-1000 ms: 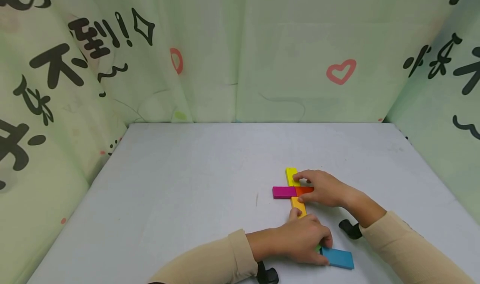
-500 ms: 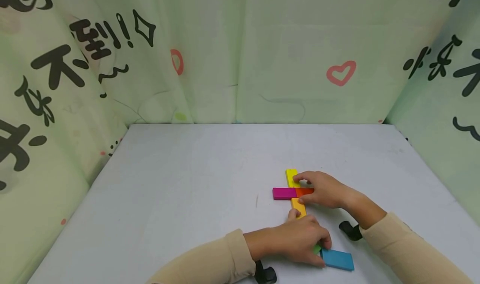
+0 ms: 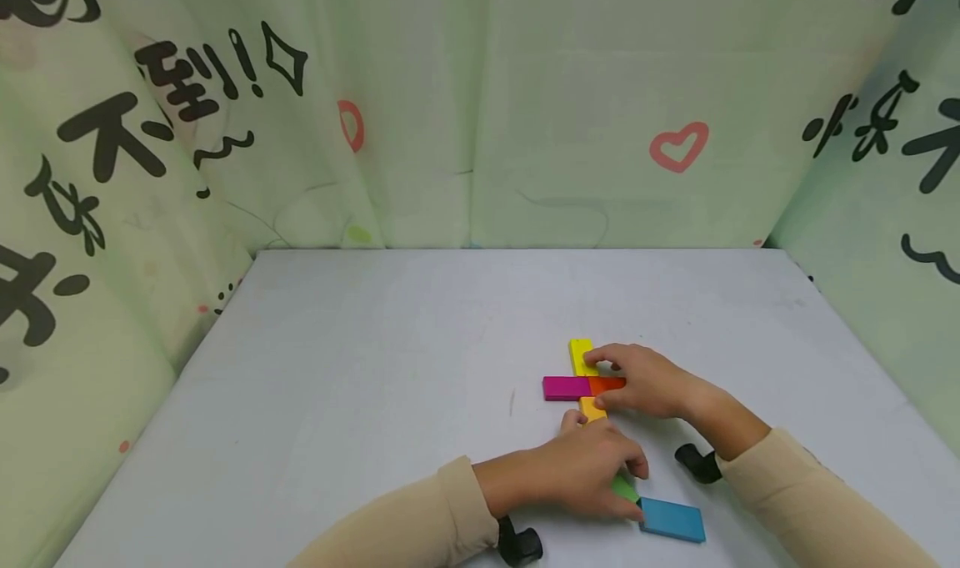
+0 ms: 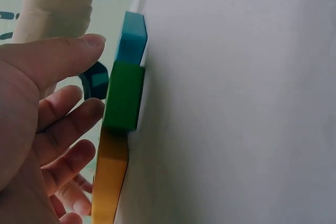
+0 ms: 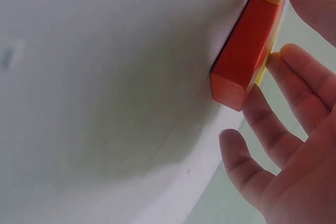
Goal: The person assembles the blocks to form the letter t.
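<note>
Coloured wooden blocks lie end to end and crosswise on the white table. In the head view, a yellow block (image 3: 578, 354) is farthest off, then a magenta block (image 3: 566, 388) beside an orange-red block (image 3: 606, 384), then an amber block (image 3: 592, 409), a green block (image 3: 624, 490) and a blue block (image 3: 672, 520). My left hand (image 3: 581, 468) hovers over the amber and green blocks, covering part of both; the left wrist view shows its fingers spread and apart from them. My right hand (image 3: 647, 379) reaches over the orange-red block, thumb touching the amber block, fingertips at the yellow one.
The white table (image 3: 360, 368) stretches to the left and behind the blocks. A pale green curtain (image 3: 570, 118) with black characters and red hearts encloses the back and sides. A black wrist camera (image 3: 519, 545) hangs below the left sleeve, another (image 3: 697, 463) by the right.
My left hand has moved slightly left and away from the blue block, baring more of the green block. My right hand and the blocks stay in place.
</note>
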The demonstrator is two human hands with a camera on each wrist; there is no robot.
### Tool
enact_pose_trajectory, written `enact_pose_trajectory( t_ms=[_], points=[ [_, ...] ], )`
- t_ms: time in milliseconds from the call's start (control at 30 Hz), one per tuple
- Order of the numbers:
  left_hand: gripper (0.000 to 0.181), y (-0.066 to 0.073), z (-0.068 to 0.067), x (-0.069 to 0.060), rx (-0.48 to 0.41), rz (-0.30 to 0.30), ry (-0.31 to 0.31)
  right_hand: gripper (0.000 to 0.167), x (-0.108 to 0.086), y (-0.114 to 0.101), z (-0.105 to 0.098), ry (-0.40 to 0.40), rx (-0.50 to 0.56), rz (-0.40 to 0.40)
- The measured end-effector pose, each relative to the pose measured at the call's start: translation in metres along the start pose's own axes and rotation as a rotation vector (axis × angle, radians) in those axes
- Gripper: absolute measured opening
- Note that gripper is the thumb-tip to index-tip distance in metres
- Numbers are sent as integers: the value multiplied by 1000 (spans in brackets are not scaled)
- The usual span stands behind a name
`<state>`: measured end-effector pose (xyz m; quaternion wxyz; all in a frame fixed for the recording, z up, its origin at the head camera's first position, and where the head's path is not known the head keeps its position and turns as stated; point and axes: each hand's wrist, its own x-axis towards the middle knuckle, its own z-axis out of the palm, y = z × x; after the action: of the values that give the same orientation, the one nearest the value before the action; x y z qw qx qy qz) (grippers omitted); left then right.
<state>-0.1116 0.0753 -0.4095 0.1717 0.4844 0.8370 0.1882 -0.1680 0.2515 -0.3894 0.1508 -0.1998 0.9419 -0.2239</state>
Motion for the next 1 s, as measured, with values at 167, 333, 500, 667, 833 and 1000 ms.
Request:
enact_pose_trajectory(
  t_ms=[167, 333, 500, 667, 833, 1000],
  points=[
    [31, -7, -6, -6, -16, -37, 14, 57, -1, -1, 0, 4, 1, 7],
    [32, -15, -10, -12, -36, -53, 23, 58, -1, -3, 1, 2, 1, 13],
    [36, -20, -17, -16, -31, -64, 65, 58, 1, -3, 0, 1, 9, 18],
    [37, -25, -21, -22, -30, -87, 85, 59, 0, -3, 1, -2, 9, 22],
    [40, -36, -26, -27, -27, -143, 116, 59, -1, -3, 1, 2, 8, 23],
    [46, -45, -37, -33, -28, -204, 177, 59, -4, -4, -1, 6, 8, 14]
  ],
)
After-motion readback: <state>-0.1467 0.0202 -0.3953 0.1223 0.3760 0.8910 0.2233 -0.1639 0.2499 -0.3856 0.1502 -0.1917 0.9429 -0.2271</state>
